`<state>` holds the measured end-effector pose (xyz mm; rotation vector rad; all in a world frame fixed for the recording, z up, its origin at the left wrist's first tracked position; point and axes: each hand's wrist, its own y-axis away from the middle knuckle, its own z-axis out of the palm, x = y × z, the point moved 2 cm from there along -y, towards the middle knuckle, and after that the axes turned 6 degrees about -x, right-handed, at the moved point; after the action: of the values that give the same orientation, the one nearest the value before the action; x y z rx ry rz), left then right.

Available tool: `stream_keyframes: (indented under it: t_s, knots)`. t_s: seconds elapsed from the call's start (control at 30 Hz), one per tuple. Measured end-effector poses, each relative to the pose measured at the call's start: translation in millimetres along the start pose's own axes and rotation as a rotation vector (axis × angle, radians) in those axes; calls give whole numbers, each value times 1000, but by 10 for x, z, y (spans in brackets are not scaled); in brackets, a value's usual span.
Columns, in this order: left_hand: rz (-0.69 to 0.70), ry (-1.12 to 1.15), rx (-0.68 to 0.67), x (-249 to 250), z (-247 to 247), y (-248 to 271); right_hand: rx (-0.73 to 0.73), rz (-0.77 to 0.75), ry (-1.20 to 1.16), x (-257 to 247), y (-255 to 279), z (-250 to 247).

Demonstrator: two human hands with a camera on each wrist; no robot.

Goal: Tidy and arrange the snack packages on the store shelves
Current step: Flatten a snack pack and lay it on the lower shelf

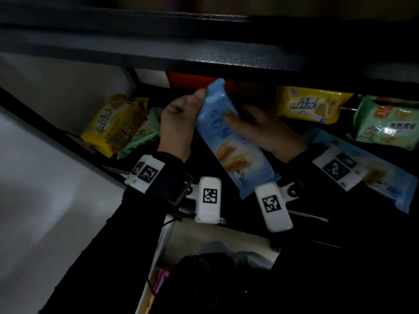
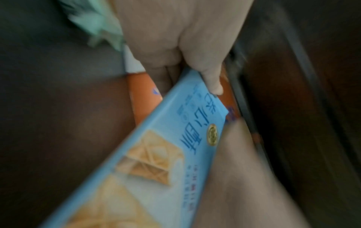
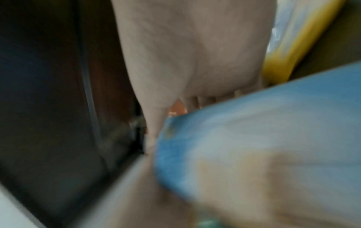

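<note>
A light blue wafer package (image 1: 229, 141) is held tilted above the dark shelf, its top end toward the back. My left hand (image 1: 181, 116) grips its upper left edge, thumb on the front. My right hand (image 1: 256, 130) holds the right side, thumb lying across the front, fingers hidden behind. In the left wrist view the left hand (image 2: 187, 50) pinches the top of the blue package (image 2: 175, 154). The right wrist view is blurred; the right hand (image 3: 195, 54) reaches behind the blue package (image 3: 273, 138).
On the shelf lie a yellow package (image 1: 113, 123) and a green one (image 1: 142, 132) at left, a yellow package (image 1: 310, 105), a green one (image 1: 385, 123) and a second blue package (image 1: 374, 171) at right. An orange-red pack (image 1: 192, 80) sits at the back. The upper shelf edge (image 1: 204, 53) overhangs.
</note>
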<state>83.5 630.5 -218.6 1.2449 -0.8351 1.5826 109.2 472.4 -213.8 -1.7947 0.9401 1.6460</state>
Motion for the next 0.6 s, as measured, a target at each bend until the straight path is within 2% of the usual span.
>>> stream_keyframes:
  t_s: [0.07,0.13,0.23,0.3,0.43,0.6]
  knots:
    - [-6,-14,-54,-36,93,43,48,-59,-289,-94,-150,83]
    - [-109,54,-107,-78,116,67,145,1,-457,-70,-259,99]
    - [-267,187,-234,-130,82,68,235,89,-497,84,-300,135]
    - [-334,260,-241,-152,56,73,296,79,-521,136,-287,181]
    - [-597,473,-266,-212,92,126,361,104,-579,187,-297,255]
    - [-591,479,-248,-206,73,92,351,110,-743,153,-288,240]
